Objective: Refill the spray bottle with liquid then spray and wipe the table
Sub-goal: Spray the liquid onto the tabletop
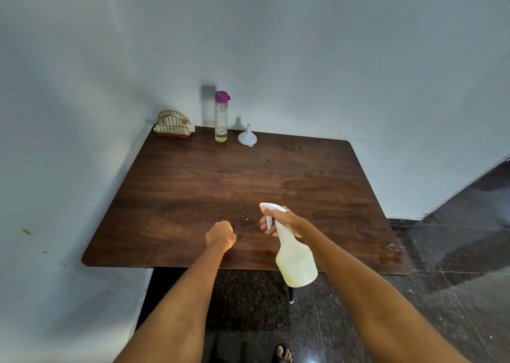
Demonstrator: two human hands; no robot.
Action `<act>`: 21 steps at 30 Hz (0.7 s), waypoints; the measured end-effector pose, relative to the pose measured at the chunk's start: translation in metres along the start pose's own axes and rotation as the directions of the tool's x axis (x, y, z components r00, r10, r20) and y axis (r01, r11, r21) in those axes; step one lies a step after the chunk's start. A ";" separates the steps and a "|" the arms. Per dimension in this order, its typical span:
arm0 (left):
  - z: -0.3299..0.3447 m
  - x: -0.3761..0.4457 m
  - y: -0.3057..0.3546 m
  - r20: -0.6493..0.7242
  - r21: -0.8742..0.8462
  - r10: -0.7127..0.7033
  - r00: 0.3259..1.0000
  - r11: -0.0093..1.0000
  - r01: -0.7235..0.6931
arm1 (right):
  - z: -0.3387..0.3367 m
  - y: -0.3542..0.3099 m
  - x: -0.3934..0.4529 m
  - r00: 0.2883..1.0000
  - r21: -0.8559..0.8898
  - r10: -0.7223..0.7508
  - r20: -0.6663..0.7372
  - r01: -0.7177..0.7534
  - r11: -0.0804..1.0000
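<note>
While my right hand [287,220] closes its grip around the spray bottle [294,257], nozzle aimed over the wooden surface [193,186], I note my left hand [220,235] just left of the bottle, curled into an empty fist. Droplets [244,216] lie between the hands.

Left hand [220,235] fisted; right hand [284,219] closed in a grip.
</note>
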State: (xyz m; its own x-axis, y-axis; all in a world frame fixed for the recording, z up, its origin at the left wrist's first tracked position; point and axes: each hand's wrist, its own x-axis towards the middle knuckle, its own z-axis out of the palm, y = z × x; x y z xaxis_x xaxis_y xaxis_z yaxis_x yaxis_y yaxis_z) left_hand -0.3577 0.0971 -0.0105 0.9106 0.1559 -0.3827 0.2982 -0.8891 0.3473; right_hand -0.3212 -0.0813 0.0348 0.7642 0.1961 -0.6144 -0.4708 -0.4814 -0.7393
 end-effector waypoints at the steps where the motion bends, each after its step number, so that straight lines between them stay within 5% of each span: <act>1: 0.001 0.000 0.001 0.007 0.004 0.007 1.000 1.000 -0.007 | 0.001 0.002 0.001 0.997 0.029 -0.070 -0.038 0.071 0.997; 3: 0.002 0.001 0.003 0.014 0.010 0.018 1.000 1.000 -0.018 | 0.005 0.002 0.002 0.946 0.096 -0.230 -0.228 0.257 0.962; 6: 0.000 0.004 0.007 0.004 0.020 0.032 0.999 0.999 -0.032 | 0.003 -0.007 0.000 0.757 0.098 -0.382 -0.531 0.502 0.859; 11: -0.010 0.006 0.025 -0.045 0.016 0.075 0.996 0.997 -0.074 | 0.000 -0.023 0.000 0.573 -0.080 -0.512 -0.640 0.613 0.786; 17: -0.015 0.006 0.027 -0.054 0.003 0.074 0.996 0.997 -0.074 | -0.004 -0.027 0.005 0.590 -0.123 -0.509 -0.627 0.570 0.813; 21: -0.004 0.004 0.013 -0.014 0.031 0.030 0.999 0.999 -0.029 | -0.003 -0.019 0.003 0.813 -0.008 -0.399 -0.425 0.438 0.899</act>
State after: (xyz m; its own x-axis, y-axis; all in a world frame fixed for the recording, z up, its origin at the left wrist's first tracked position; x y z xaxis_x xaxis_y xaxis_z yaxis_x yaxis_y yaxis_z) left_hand -0.3492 0.0876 -0.0035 0.9230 0.1352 -0.3603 0.2621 -0.9063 0.3315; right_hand -0.3085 -0.0745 0.0480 0.9961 -0.0115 -0.0871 -0.0856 -0.3536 -0.9315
